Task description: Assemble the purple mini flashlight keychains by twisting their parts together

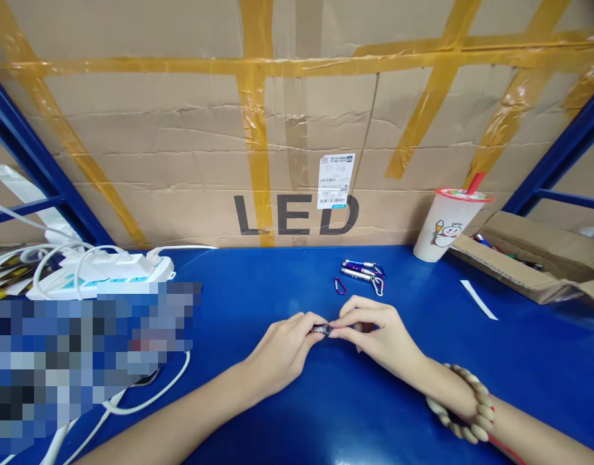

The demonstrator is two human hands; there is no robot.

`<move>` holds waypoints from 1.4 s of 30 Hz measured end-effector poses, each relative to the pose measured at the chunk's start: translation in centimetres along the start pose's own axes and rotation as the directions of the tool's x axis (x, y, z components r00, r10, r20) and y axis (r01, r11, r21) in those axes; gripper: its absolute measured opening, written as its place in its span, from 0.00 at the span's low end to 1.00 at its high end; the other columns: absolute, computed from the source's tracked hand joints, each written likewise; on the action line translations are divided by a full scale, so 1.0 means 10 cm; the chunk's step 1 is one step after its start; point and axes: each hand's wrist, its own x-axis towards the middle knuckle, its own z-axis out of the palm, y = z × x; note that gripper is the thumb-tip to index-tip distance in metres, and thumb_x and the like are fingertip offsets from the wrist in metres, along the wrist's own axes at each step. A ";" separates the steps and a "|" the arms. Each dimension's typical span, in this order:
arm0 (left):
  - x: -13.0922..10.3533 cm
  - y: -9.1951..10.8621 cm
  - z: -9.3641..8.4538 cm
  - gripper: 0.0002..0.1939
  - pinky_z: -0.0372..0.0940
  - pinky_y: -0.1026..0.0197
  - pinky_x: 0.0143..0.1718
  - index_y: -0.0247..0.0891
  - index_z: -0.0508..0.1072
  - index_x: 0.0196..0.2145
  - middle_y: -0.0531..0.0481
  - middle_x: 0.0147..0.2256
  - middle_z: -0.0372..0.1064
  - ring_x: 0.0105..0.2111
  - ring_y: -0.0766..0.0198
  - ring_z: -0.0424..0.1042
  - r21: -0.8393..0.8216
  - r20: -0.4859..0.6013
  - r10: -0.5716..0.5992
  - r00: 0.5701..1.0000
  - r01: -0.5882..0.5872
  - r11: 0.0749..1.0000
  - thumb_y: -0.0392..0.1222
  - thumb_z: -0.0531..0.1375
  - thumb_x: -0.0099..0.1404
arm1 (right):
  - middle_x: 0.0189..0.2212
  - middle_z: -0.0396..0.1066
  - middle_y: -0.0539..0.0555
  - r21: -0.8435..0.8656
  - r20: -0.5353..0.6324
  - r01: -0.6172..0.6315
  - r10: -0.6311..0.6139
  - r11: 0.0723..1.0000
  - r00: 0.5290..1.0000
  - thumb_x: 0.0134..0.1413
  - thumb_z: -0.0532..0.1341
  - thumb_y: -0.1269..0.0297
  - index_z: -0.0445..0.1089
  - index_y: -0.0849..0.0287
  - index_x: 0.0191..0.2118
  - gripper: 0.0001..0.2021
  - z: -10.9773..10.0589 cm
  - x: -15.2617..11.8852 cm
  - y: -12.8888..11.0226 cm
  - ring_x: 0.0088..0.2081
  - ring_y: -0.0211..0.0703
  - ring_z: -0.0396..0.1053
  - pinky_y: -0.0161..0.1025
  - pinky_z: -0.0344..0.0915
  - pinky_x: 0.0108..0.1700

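Note:
In the head view, a small dark metal flashlight (pixel 320 329) is held above the blue table, mostly covered by fingers. My left hand (pixel 290 342) closes its thumb and fingers around the body, leaving the round end facing right. At that end, my right hand (pixel 374 326) pinches with thumb and index finger; any tiny part between those fingertips is too small to make out. Beyond the hands lie several slim keychain flashlights (pixel 358 274) in blue, purple and silver, with carabiner clips. A loose purple carabiner (pixel 340 285) rests just left of them.
A white cup (pixel 438 226) with a red straw stands at the back right, beside an open cardboard box (pixel 520 271). A white strip (pixel 478 299) lies nearby. At left are a power strip (pixel 132 271) and white cables (pixel 146 407). A large carton (pixel 181 155) backs the table.

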 end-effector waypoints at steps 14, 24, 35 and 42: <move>-0.02 -0.07 0.07 0.04 0.62 0.65 0.33 0.36 0.61 0.33 0.49 0.33 0.67 0.33 0.65 0.68 0.038 -0.051 0.147 0.988 -0.145 0.989 0.36 0.48 0.66 | 0.22 0.63 0.50 0.227 0.162 -0.377 0.347 0.898 0.924 0.39 0.66 0.55 0.68 0.64 0.20 0.16 0.04 -0.02 -0.10 0.15 0.28 0.59 0.29 0.54 0.16; -0.03 -0.03 0.04 0.09 0.61 0.66 0.41 0.38 0.61 0.45 0.51 0.41 0.67 0.40 0.67 0.67 -0.045 0.021 0.091 0.996 -0.090 0.995 0.38 0.48 0.67 | 0.14 0.61 0.47 0.247 0.322 -0.543 0.461 0.803 0.827 0.36 0.66 0.52 0.63 0.63 0.21 0.18 0.02 0.03 -0.08 0.15 0.30 0.59 0.28 0.53 0.16; -0.01 0.01 0.03 0.08 0.62 0.63 0.37 0.37 0.63 0.43 0.50 0.38 0.68 0.37 0.65 0.67 0.086 -0.020 0.019 1.000 -0.018 0.996 0.38 0.47 0.67 | 0.11 0.61 0.47 0.147 0.253 -0.475 0.431 0.868 0.866 0.43 0.63 0.53 0.67 0.63 0.26 0.16 0.02 0.02 -0.02 0.14 0.30 0.58 0.28 0.53 0.17; -0.02 0.04 0.02 0.10 0.62 0.65 0.39 0.38 0.62 0.45 0.50 0.40 0.68 0.39 0.66 0.68 0.074 -0.034 -0.024 0.999 0.027 0.997 0.39 0.46 0.68 | 0.31 0.67 0.54 0.063 0.035 -0.116 0.114 0.991 0.993 0.47 0.62 0.56 0.72 0.61 0.31 0.12 0.02 0.01 -0.02 0.16 0.28 0.61 0.30 0.61 0.19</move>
